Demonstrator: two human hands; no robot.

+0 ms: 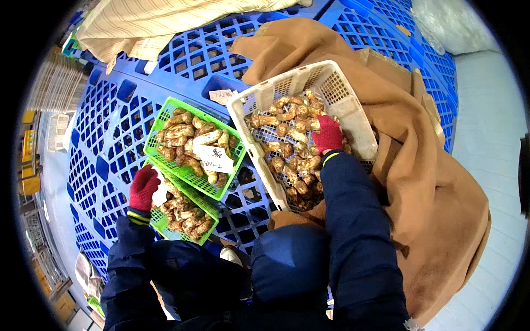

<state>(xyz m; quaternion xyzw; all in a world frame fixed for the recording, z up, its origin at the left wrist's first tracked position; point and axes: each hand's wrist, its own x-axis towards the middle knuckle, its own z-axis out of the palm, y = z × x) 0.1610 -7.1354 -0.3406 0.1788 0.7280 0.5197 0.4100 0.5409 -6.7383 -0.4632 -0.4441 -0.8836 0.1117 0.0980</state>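
Mushrooms [301, 163] under right hand [329, 135], curled, grip hidden; left hand [143, 188] half-curled at green basket [160, 222], hold unclear.

Blue lattice plastic pallets [187, 89] with green baskets [212, 193] left, white crate [360, 131] right, brown blanket [430, 198] farther right, striped cloth [149, 27] far left.
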